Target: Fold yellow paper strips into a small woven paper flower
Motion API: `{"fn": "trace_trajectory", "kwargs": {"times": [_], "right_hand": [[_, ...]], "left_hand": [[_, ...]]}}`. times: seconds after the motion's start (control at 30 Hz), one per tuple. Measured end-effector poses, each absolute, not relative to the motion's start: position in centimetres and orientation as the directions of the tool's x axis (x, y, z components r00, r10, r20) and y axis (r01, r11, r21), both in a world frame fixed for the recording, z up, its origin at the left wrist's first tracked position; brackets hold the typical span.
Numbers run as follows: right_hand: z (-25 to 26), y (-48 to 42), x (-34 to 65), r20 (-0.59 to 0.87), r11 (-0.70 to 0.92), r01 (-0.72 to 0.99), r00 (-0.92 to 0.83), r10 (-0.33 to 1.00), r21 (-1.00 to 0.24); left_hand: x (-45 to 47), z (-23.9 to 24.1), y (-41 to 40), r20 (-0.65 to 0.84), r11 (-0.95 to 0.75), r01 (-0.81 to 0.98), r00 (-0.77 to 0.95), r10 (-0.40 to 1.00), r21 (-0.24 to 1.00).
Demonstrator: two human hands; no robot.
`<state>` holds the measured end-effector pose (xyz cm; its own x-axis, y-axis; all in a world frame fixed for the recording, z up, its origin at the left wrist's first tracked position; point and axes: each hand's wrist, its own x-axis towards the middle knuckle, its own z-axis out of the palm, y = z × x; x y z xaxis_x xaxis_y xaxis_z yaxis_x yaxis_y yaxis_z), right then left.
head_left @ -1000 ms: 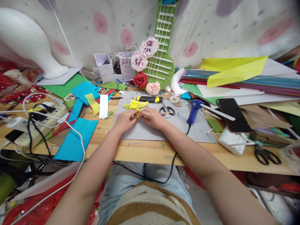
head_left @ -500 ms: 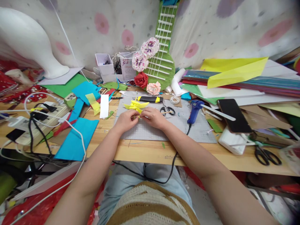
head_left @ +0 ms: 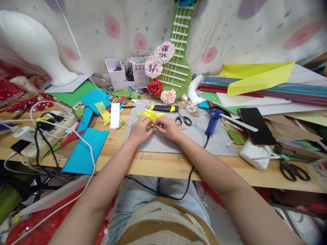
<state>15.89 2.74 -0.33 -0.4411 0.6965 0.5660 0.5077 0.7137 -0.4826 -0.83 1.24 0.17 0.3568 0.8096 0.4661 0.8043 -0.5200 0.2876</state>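
- Yellow, and here's the petalled piece (head_left: 151, 115), up over the far-left part of the grey mat (head_left: 168, 144), nearer the mat's far edge than its near one!
- Look at that long axis: it runs side to side, roughly along the mat's far edge, one petal pointing left, another pointing right, the narrow base down towards the person.
- Left hand (head_left: 140, 130) comes in from the table's near edge, thumb and fingers pinched on that base.
- Right hand (head_left: 167, 128) meets it there, fingertips bunched against the same spot; I cannot tell whether they clasp the base or merely touch it.
- Just beyond the petals, along the mat's far edge, lies a black-and-yellow utility knife (head_left: 165, 108), also side to side.
- Right of it sits a white tape roll (head_left: 191, 109), with black-handled scissors (head_left: 184, 120) just nearer the person.
- Over by the mat's right edge, a blue glue gun (head_left: 213, 120), its handle towards the table's near edge, white stick (head_left: 238, 122) jutting right across a dark phone (head_left: 257, 126).
- Beyond the mat's left edge, blue paper (head_left: 85, 151) reaches the near edge of the wooden table (head_left: 163, 166).
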Motion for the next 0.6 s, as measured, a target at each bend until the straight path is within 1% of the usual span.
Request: {"fn": "trace_trajectory", "kwargs": {"times": [0.1,0.23,0.4,0.6], "right_hand": [[-0.18,2.71,15.91,0.53,0.647,0.504,-0.375,0.76,-0.572],[-0.02,2.71,16.02,0.498,0.603,0.495,-0.342,0.797,-0.626],[-0.02,2.71,16.04,0.5,0.599,0.485,-0.331,0.8,-0.637],[-0.04,2.6,15.88,0.498,0.603,0.501,-0.342,0.797,-0.621]], "left_hand": [[-0.86,-0.04,1.37,0.509,-0.537,0.799,0.355,0.784,0.271],[-0.97,-0.24,1.66,0.575,-0.554,0.796,0.341,0.744,0.245],[-0.9,-0.28,1.95,0.623,-0.568,0.798,0.343,0.703,0.201],[-0.12,-0.47,1.89,0.67,-0.538,0.83,0.318,0.67,0.144]]}}
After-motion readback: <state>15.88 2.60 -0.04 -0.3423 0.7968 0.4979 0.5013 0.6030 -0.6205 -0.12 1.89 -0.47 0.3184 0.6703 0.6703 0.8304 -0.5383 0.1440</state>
